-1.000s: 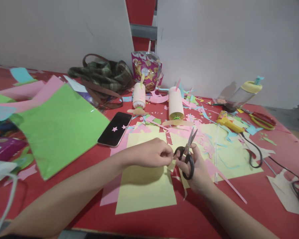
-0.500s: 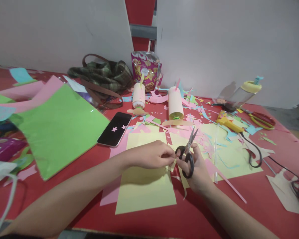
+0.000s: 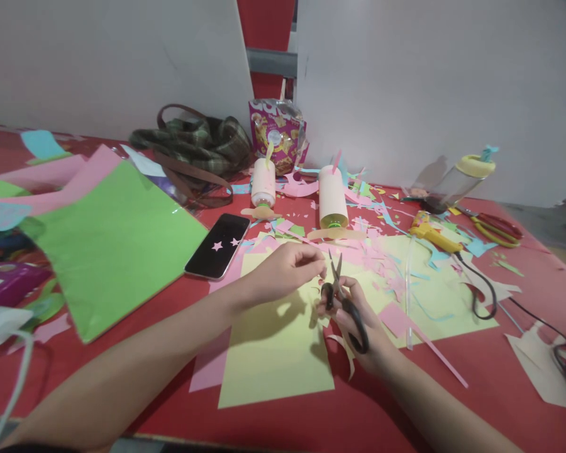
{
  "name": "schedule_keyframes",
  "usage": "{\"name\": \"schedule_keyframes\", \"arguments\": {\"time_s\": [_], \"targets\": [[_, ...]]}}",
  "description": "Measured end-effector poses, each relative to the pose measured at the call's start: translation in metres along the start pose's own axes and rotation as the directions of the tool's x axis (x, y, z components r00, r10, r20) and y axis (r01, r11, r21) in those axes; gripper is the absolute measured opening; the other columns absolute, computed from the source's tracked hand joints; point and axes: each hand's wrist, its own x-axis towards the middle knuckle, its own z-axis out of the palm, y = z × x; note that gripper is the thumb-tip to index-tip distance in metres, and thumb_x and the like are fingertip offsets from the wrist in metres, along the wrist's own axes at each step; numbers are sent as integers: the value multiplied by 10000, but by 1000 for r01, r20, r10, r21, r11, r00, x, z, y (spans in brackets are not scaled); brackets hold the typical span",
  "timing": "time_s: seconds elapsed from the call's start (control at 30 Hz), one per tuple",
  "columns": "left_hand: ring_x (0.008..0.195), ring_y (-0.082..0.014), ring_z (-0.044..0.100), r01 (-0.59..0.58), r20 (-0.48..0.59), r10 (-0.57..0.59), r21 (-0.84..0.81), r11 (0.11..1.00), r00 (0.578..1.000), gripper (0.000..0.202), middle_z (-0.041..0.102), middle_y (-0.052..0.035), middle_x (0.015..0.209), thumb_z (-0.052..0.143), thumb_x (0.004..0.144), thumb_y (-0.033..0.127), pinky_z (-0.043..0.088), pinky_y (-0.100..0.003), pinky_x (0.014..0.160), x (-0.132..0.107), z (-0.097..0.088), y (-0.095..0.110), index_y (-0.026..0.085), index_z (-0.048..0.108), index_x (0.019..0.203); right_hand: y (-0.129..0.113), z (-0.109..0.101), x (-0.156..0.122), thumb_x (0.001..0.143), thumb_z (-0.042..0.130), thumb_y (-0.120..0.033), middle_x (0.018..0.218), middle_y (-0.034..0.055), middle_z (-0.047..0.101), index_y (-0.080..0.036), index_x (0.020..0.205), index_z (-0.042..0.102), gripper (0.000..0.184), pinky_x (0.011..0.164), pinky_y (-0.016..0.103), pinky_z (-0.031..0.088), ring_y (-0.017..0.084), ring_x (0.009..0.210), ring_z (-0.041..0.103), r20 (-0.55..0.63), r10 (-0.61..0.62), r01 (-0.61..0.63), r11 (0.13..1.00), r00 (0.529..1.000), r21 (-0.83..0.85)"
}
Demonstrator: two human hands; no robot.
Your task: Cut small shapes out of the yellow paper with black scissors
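Observation:
My right hand [image 3: 365,324] is closed around a pair of black-handled scissors [image 3: 356,324]. Their blades are slightly parted and point up and to the left. Just left of the blade tips is my left hand [image 3: 295,270], thumb and fingers bent together in a pinch; anything between them is too small to make out. Beneath both hands lies a pale yellow paper sheet [image 3: 273,371], over a pink sheet [image 3: 210,362]. A thin curved paper scrap [image 3: 346,355] rests below the right hand.
Left of the hands are a phone [image 3: 219,245] with small pink stars on it and green paper [image 3: 117,251]. Two paper-wrapped bottles [image 3: 332,198] lie ahead among scraps. A yellow glue gun [image 3: 434,236], red-and-yellow scissors [image 3: 495,228] and a clear bottle [image 3: 457,182] are at right.
My hands have come apart from each other. The left moved slightly up and left; the scissors in my right hand swung leftward, with their blades tilting toward the left hand.

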Motion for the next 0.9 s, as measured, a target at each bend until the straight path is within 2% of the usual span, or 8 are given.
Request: {"name": "schedule_keyframes", "arguments": {"time_s": [0.1, 0.37, 0.57, 0.77, 0.9], "targets": [[518, -61, 326, -18, -38, 18, 6, 1000, 999, 191, 372, 49, 562, 369, 767, 194, 270, -187, 493, 0, 1, -2, 130, 480, 626, 0, 0, 0, 698, 581, -342, 843, -2, 444, -269, 891, 382, 286, 671, 259, 360, 123, 724, 457, 29, 11, -11, 1000, 1000, -17], [535, -69, 352, 1, -25, 0, 49, 999, 1000, 195, 373, 49, 547, 366, 771, 206, 294, -190, 513, -2, 6, -2, 143, 437, 601, -1, 0, 0, 724, 549, -350, 794, -1, 446, -267, 904, 385, 257, 705, 273, 355, 137, 752, 458, 10, 2, -2, 999, 1000, -35], [565, -80, 404, 22, -38, -19, 77, 997, 999, 193, 446, 35, 577, 370, 771, 223, 322, -196, 537, -3, 10, -4, 146, 476, 629, -1, 0, 1, 724, 544, -341, 792, -2, 439, -266, 904, 385, 251, 681, 273, 363, 143, 743, 463, 11, -11, 12, 999, 1000, -44], [569, -82, 450, 23, -71, -21, 27, 999, 997, 192, 482, 26, 597, 378, 771, 215, 357, -196, 546, -4, 16, -6, 144, 486, 629, 0, 0, 0, 731, 527, -336, 784, -5, 441, -266, 907, 385, 236, 676, 279, 361, 147, 733, 462, 6, -29, 29, 998, 1000, -56], [540, -76, 481, 11, -114, -19, -68, 998, 993, 213, 485, 29, 571, 373, 782, 211, 379, -190, 531, -6, 22, -6, 143, 469, 604, 0, -1, 0, 743, 515, -322, 769, -5, 447, -264, 909, 386, 218, 686, 283, 359, 149, 729, 462, 2, -34, 34, 998, 999, -49]]}}
